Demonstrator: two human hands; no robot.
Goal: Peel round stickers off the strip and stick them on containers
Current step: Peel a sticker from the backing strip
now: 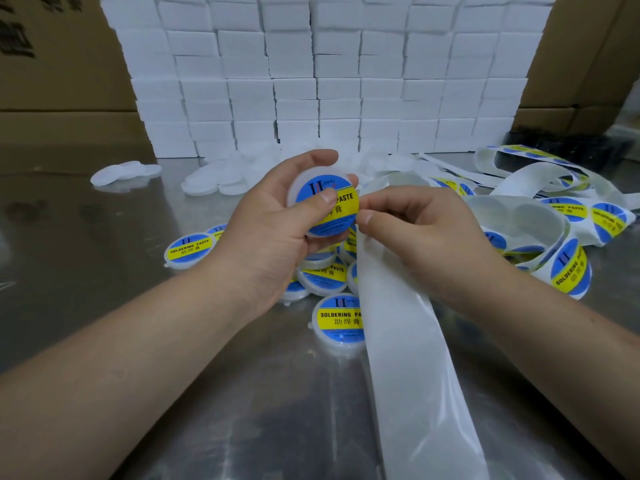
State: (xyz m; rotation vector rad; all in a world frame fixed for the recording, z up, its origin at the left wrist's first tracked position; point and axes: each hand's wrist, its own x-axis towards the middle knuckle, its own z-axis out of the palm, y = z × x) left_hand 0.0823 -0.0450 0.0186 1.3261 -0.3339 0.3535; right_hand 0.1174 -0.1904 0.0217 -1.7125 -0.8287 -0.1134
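Note:
My left hand [273, 230] grips a round white container [311, 180] above the table, its thumb pressing a blue and yellow round sticker [341, 216] onto the lid. My right hand [422, 233] is just to the right of it, with its curled fingers pinching the white backing strip [408, 358], which runs down toward the near edge. The thumb tip touches the sticker's right edge. More of the strip with stickers still on it [571, 268] lies coiled at the right. Several labelled containers [337, 322] lie below my hands, and one [189, 250] lies to the left.
Plain white lids or containers [214, 181] lie scattered at the back of the metal table [104, 306]. Behind them stands a wall of stacked white boxes [329, 81], with brown cartons [52, 81] on both sides.

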